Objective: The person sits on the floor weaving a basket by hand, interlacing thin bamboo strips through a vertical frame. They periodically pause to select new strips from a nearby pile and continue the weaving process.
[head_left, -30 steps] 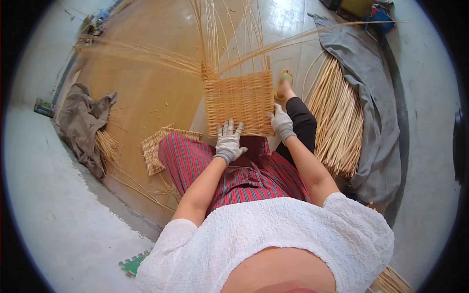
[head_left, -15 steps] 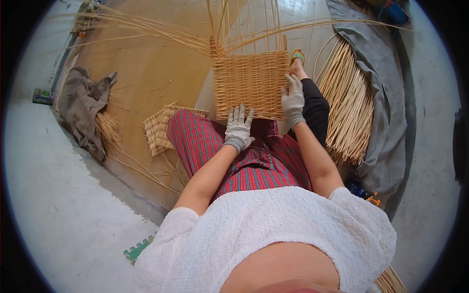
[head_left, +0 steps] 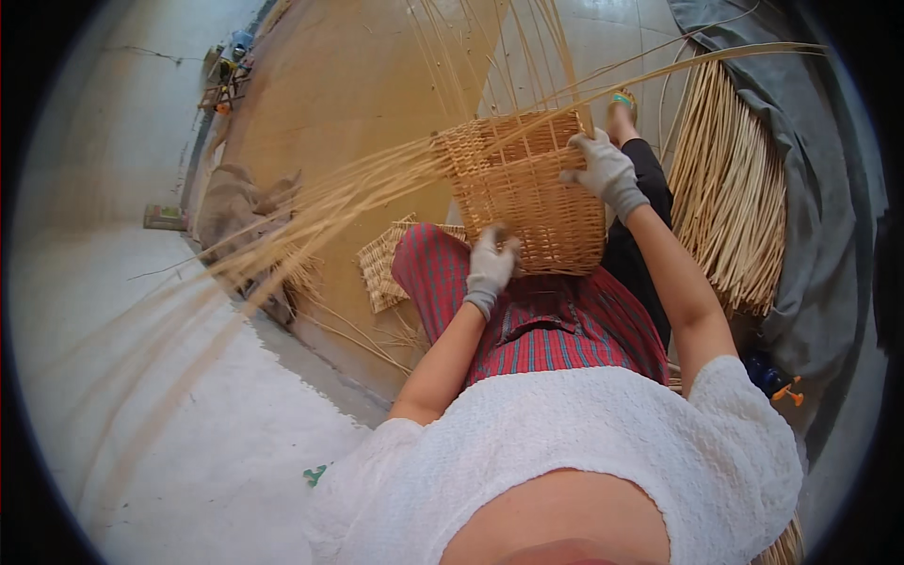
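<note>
A half-made wicker basket (head_left: pixel 532 226) is tilted over my lap, with long loose canes (head_left: pixel 339 177) fanning from it to the left, upward and right. My right hand (head_left: pixel 607 171), in a pale grey glove, grips its upper right part, fingers curled over the rim. At the basket's lower left is my left hand (head_left: pixel 492 262), gloved the same way; its fingers are bent and blurred, so I cannot tell whether they hold the weave.
Loose woven panels (head_left: pixel 381 282) lie beside my knee. A brown cloth (head_left: pixel 231 209) with cane offcuts lies left; a long cane bundle (head_left: pixel 723 207) on grey sheeting (head_left: pixel 800 254) lies right. An orange-handled tool (head_left: pixel 789 390) is at lower right, small items (head_left: pixel 226 80) by the left wall.
The basket has turned and tipped, showing its inside and swinging canes toward the lower left. My right hand has moved up onto the rim; my left has moved right and its fingers have bent.
</note>
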The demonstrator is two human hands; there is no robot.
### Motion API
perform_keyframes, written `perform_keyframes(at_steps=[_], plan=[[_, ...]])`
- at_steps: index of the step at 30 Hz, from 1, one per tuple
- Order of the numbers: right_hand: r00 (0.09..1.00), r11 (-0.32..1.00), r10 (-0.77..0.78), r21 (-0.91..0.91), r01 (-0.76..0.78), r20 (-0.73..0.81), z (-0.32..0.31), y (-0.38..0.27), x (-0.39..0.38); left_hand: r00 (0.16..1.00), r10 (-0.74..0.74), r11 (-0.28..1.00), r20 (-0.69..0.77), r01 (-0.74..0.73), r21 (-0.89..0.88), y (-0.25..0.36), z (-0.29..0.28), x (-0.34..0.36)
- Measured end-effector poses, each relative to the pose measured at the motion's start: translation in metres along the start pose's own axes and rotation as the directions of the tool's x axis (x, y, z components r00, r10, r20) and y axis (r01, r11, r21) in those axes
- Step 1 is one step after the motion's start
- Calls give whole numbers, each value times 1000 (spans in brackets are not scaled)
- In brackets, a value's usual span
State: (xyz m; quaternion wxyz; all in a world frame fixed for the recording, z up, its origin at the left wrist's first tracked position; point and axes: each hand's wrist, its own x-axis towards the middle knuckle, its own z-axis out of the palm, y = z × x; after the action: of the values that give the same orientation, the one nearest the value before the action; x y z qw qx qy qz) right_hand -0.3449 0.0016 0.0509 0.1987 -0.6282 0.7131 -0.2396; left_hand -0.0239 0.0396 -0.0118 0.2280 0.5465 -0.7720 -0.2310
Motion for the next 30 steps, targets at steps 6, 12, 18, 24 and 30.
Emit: perform_keyframes(at_steps=[6,12,18,24,30], plan=[[982,987,-39,145,66,-184,20,-4,-52,894,-440,662,88,389,-641,-1,-42,57],[959,931,-27,341,127,-281,33,7,-86,851,-518,613,92,444,-653,3,-31,35],[953,958,1,273,86,-303,28,-4,-101,865,-478,571,154,439,-693,-1,-35,25],[827,999,-42,-12,43,-561,31,-38,-109,934,-334,525,124,294,-799,2,-46,11],[932,791,274,607,-78,-237,18,-65,-57,973,-229,926,15,222,-305,-3,-59,14]])
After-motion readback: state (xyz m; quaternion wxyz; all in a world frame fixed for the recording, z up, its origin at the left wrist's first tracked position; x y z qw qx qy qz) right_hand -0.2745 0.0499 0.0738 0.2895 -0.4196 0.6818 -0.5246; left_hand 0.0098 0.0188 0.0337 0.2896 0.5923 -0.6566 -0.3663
